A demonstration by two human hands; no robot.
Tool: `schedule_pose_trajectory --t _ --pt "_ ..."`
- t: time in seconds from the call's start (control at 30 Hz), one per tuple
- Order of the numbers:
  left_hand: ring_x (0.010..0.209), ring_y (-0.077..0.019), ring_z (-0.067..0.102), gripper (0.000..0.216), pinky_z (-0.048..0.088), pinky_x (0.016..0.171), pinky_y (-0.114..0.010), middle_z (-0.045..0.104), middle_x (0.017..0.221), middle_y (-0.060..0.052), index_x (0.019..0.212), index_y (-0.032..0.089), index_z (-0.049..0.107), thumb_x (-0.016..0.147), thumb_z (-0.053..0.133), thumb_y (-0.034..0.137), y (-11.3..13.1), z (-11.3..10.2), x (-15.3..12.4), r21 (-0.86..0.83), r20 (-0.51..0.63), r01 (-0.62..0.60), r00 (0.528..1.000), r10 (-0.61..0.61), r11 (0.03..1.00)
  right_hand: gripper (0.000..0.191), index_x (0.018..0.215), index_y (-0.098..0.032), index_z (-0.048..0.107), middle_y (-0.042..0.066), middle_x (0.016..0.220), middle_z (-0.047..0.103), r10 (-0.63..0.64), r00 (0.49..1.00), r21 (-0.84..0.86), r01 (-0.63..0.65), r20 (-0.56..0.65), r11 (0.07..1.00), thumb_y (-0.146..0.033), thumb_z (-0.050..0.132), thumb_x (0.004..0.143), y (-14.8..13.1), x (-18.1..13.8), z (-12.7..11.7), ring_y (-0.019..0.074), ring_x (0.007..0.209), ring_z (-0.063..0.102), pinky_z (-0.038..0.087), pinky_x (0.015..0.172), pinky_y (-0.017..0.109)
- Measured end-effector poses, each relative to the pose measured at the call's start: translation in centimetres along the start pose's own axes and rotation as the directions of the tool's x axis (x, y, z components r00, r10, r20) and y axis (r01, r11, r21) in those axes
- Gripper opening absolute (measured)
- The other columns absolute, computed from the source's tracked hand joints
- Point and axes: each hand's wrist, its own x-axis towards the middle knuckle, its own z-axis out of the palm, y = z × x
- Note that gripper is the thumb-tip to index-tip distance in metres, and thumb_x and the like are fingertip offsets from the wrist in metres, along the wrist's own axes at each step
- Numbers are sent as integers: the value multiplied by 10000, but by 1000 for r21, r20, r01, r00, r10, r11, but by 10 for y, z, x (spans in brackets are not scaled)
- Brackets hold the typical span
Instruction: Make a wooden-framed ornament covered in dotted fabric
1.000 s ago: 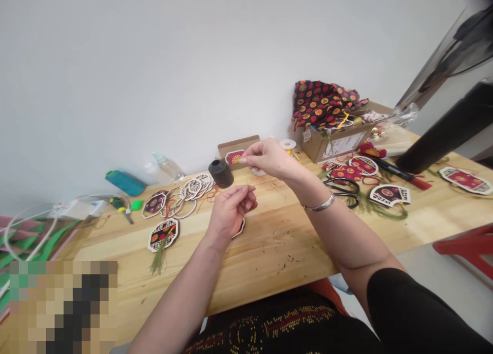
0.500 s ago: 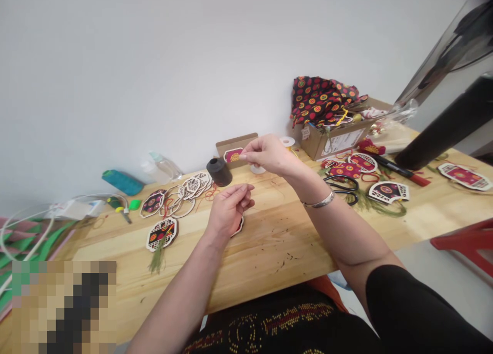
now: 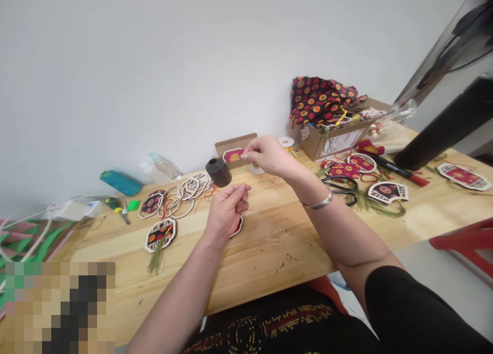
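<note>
My left hand (image 3: 227, 210) hovers over the wooden table (image 3: 277, 241) with its fingertips pinched together; what they grip is too fine to make out. Under it lies a small red ornament (image 3: 237, 225), partly hidden. My right hand (image 3: 267, 156) is raised above the table, thumb and forefinger pinched on something too thin to see. A black thread spool (image 3: 219, 171) stands just left of my right hand. Behind it a small cardboard piece (image 3: 235, 147) carries a red patterned patch.
Flat lattice ornaments (image 3: 162, 234) and several more (image 3: 181, 192) lie left. Scissors (image 3: 341, 187), more ornaments (image 3: 387, 192) and green tassels are right. A cardboard box (image 3: 335, 138) holds patterned fabric (image 3: 319, 99). A bottle (image 3: 164, 164), teal spool (image 3: 117, 182) and cables sit far left. A red stool (image 3: 466, 243) is right.
My left hand's fingers have closed tighter into a pinch and lifted slightly. My right hand has barely shifted. The view has drifted a little.
</note>
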Motion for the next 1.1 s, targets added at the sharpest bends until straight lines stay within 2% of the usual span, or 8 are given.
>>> schedule_pose_trajectory --t 0.3,0.5,0.63,0.7,0.8,0.87,1.0,1.1 --pt "449 -36 336 247 197 408 -179 491 514 23 632 119 702 574 842 315 1 -2 -1 77 -18 -94 995 96 993 237 626 -131 623 -26 548 476 9 1000 -82 -9 0 997 -241 621 836 -3 -3 -7 96 566 412 295 581 274" --pt "447 -46 350 241 233 417 -198 474 512 37 704 130 740 658 812 355 -6 -10 0 178 -3 -138 990 141 974 193 814 -123 741 96 751 684 -74 985 -328 19 -155 945 -163 563 875 -6 -7 -12 181 737 580 356 693 312" --pt "464 -56 373 226 264 432 -202 472 522 40 757 143 754 712 787 361 -10 -15 1 229 9 -172 985 174 958 218 844 -140 758 75 875 735 -245 963 -145 260 111 955 -141 544 888 -12 -11 -6 169 841 632 407 772 283" --pt "465 -58 368 225 262 432 -204 470 524 40 751 147 750 716 785 367 -9 -15 1 235 16 -189 982 191 953 186 829 -153 759 39 856 736 -293 905 27 300 309 954 -131 578 862 -15 -13 -2 146 814 633 424 763 260" --pt "461 -61 353 235 258 431 -210 457 515 42 708 155 733 697 796 382 -7 -13 0 227 21 -217 976 218 949 148 837 -162 764 10 803 725 -318 771 202 247 552 948 -121 623 825 -16 -15 0 129 726 614 427 686 248" --pt "459 -59 345 235 257 431 -209 447 512 45 688 157 724 692 800 380 -5 -12 0 221 21 -229 973 230 948 123 808 -155 764 6 759 713 -294 760 192 224 579 956 -117 646 805 -14 -14 0 124 681 592 406 646 251" --pt "470 -55 362 208 257 433 -197 465 537 40 717 153 734 721 784 355 -5 -13 0 224 16 -233 972 235 946 64 709 -133 752 0 655 671 -204 844 10 229 496 973 -129 709 756 -9 -10 -3 111 628 546 372 617 254" --pt "471 -54 374 202 261 432 -188 474 538 41 751 149 744 731 777 348 -6 -15 0 221 10 -231 972 235 947 91 700 -123 745 -3 649 662 -186 869 -73 245 458 967 -125 690 773 -8 -7 -6 97 632 541 379 636 241"
